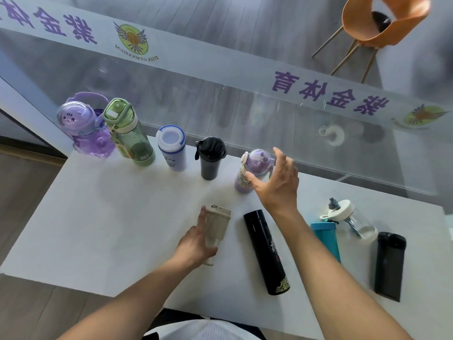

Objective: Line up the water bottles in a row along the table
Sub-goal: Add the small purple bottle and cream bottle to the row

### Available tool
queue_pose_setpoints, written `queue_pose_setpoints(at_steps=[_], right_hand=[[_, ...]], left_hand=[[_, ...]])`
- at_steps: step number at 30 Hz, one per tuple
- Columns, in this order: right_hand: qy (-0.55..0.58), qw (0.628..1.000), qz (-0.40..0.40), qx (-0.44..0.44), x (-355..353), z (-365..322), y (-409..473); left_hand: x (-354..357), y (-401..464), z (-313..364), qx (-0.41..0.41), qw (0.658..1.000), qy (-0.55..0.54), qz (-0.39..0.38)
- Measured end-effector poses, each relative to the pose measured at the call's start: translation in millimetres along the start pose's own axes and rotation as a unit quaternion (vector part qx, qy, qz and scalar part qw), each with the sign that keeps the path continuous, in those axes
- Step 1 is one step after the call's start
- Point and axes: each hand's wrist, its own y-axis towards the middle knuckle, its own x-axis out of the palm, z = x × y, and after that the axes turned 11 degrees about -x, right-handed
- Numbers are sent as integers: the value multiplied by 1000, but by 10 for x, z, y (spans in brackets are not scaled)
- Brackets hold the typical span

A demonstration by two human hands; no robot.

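Note:
Along the far edge of the white table (103,217) stand a purple bear bottle (83,128), a green bottle (130,136), a white-and-blue bottle (171,148), a black cup (210,158) and a small lilac bottle (247,173). My right hand (277,182) hovers open just right of the lilac bottle, fingers spread, not gripping it. My left hand (196,241) is wrapped around a beige tumbler (217,224) nearer to me. A tall black flask (266,251), a teal bottle (326,239), a clear bottle with a white lid (350,219) and a black bottle (389,263) stand at the right.
A glass partition (245,106) with purple lettering runs right behind the row of bottles. An orange chair (377,23) stands beyond the glass. The table's near edge is close to my body.

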Motion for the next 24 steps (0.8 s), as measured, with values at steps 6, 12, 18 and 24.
queue_pose_setpoints(at_steps=[6, 12, 18, 24], right_hand=[[18, 998, -10, 55, 49, 1, -773], [118, 963, -209, 119, 172, -66, -1045], [214, 939, -217, 159, 112, -84, -983], [246, 938, -187, 157, -99, 15, -781]], left_hand=[[-24, 39, -82, 4, 999, -41, -8], [-3, -49, -162, 95, 992, -88, 5], [-17, -131, 15, 160, 983, -72, 48], [-22, -185, 303, 196, 974, -62, 91]])
